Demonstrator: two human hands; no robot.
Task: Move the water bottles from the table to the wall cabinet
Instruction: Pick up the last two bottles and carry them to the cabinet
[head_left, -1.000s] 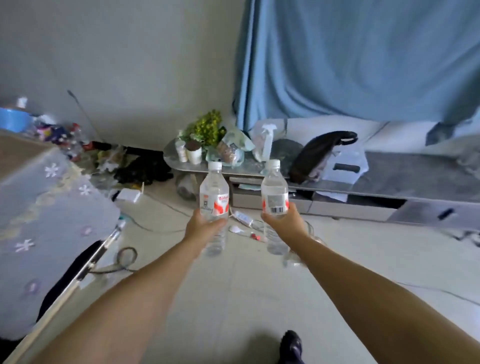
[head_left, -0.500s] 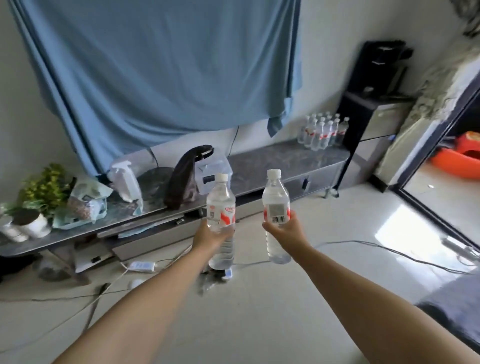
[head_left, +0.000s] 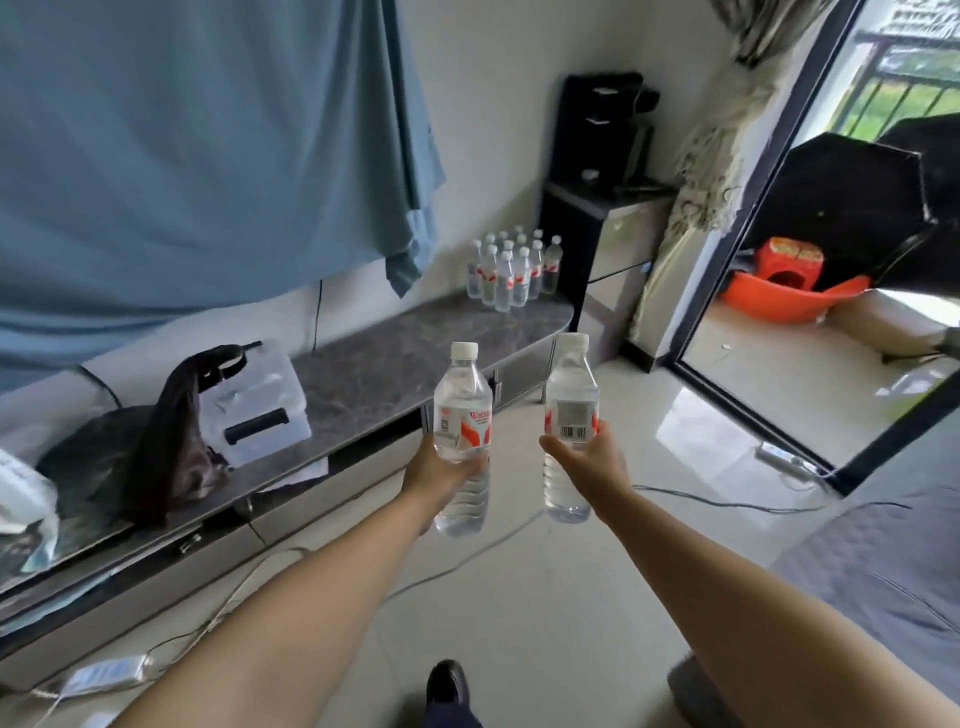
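While both arms were stretched forward over the floor (head_left: 519, 597), we carried one bottle in each hand. Our left hand (head_left: 441, 470) was wrapped round the middle of the left bottle (head_left: 462, 410); our right hand (head_left: 589, 460) was wrapped round the middle of the right bottle (head_left: 570, 410). Both bottles stood upright, caps on top, side by side but apart, held in the air.

Ahead and slightly above the hands in view, a cluster of like bottles (head_left: 511, 273) stood at the far right end of the low cabinet (head_left: 395, 358) along the wall. Cluster lay beyond and between the two hands, a touch nearer the right one; we judged that end the likely drop point, with bare dark top just in front of the cluster. Long axis of the cabinet ran from lower left to upper right.

Left part of the top held a black bag (head_left: 171, 421) draped beside a clear box (head_left: 254, 400). Blue cloth (head_left: 182, 156) hung on the wall above. Tall dark unit (head_left: 602, 182) stood past the cabinet's end; a glass door opened right onto a balcony with an orange basin (head_left: 789, 299). Cables (head_left: 701, 501) trailed across the floor in our path, a trip risk by our reckoning.
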